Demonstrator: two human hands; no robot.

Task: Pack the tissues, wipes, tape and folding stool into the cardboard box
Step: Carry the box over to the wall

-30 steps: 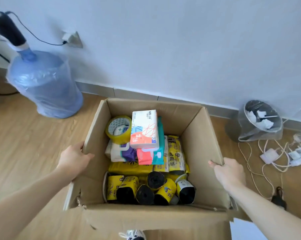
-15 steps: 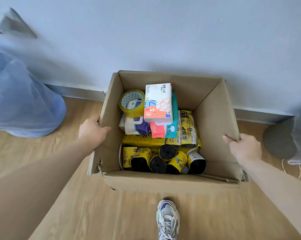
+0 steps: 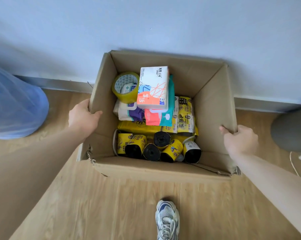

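Note:
An open cardboard box [image 3: 213,108] stands on the wooden floor against the wall. Inside, a white and orange tissue pack [image 3: 153,87] lies on top of a teal and red wipes pack [image 3: 161,116]. A yellowish tape roll [image 3: 124,86] leans at the back left, above a white and purple pack [image 3: 129,112]. Several yellow and black rolls [image 3: 156,148] fill the front, with yellow packs [image 3: 185,115] behind them. My left hand [image 3: 83,116] grips the box's left wall at its rim. My right hand [image 3: 239,138] grips the right wall. No folding stool is in view.
A blue water jug [image 3: 13,104] stands on the floor at the left. A grey bin [image 3: 291,130] and white cables [image 3: 300,167] are at the right edge. My shoe [image 3: 167,220] is on the floor just in front of the box.
The box has slid away from me towards the wall, with both hands holding its side walls. The view has shifted right and down; the jug and bin now sit at the frame edges.

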